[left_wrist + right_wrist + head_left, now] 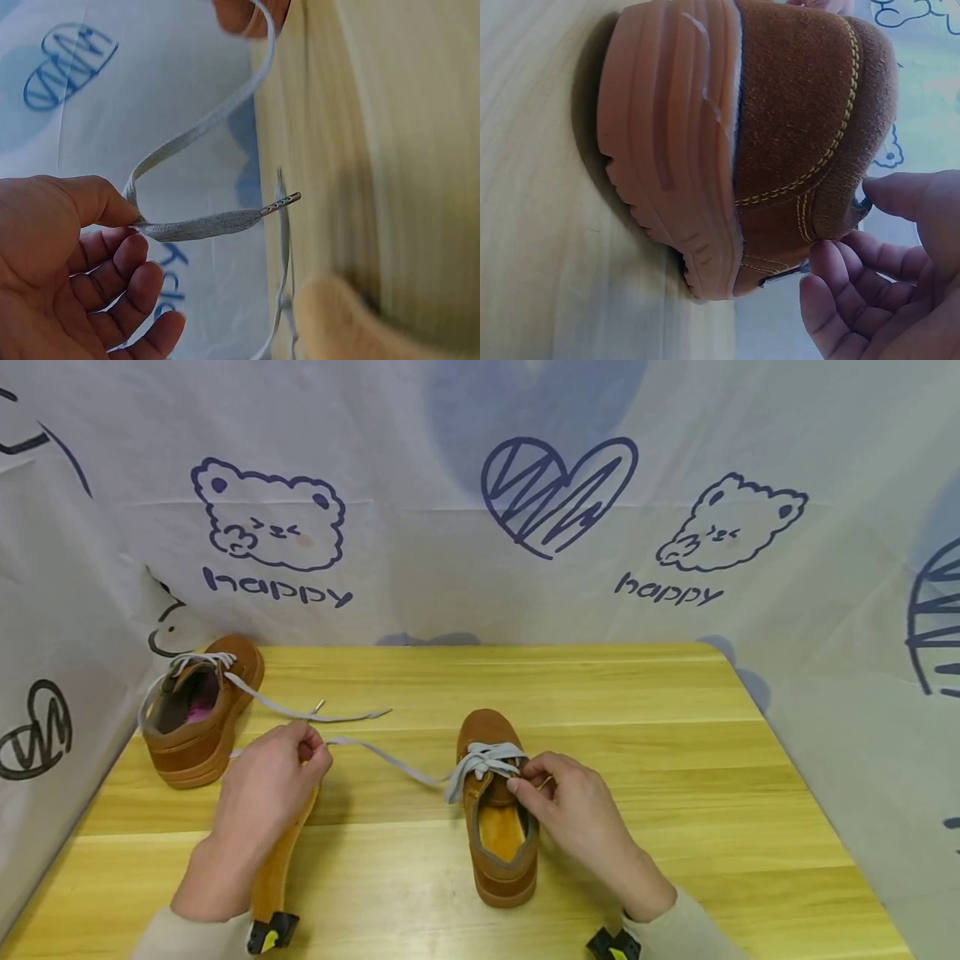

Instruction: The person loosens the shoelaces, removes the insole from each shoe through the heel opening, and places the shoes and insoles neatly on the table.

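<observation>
By the left hand (264, 778) a grey lace (202, 226) is pinched, while the nearer shoe (501, 835) is gripped by the right hand (579, 806).

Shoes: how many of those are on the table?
2: one shoe at the table's far left corner, the other shoe nearer the middle, beside the right hand.

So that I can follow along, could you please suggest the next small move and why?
Probably draw the lace gently outward with the left hand: it pinches that lace near its metal tip, slack curves toward the middle shoe, and the right hand has its grip by that shoe's opening.
</observation>
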The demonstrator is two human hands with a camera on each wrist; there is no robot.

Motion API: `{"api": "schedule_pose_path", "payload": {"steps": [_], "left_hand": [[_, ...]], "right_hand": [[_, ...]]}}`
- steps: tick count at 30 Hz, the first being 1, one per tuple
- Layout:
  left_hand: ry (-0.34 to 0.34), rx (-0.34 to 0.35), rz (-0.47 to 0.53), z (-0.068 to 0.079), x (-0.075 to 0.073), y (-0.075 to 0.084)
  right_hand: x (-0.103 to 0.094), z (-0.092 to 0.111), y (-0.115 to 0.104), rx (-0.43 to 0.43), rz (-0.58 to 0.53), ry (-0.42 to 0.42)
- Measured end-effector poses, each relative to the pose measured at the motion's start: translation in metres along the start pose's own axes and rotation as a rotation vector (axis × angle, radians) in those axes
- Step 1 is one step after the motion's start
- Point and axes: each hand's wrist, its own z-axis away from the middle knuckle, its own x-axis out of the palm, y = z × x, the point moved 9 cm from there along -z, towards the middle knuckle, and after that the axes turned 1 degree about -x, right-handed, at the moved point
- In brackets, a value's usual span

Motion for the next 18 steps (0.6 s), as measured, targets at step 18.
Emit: {"api": "schedule_pose_path", "payload": {"steps": [18], "left_hand": [[-0.043,0.234,0.091,0.025,0.048,0.086]], "right_hand": [[-0.020,-0.013,-0.042,-0.389,0.274,0.147]]}}
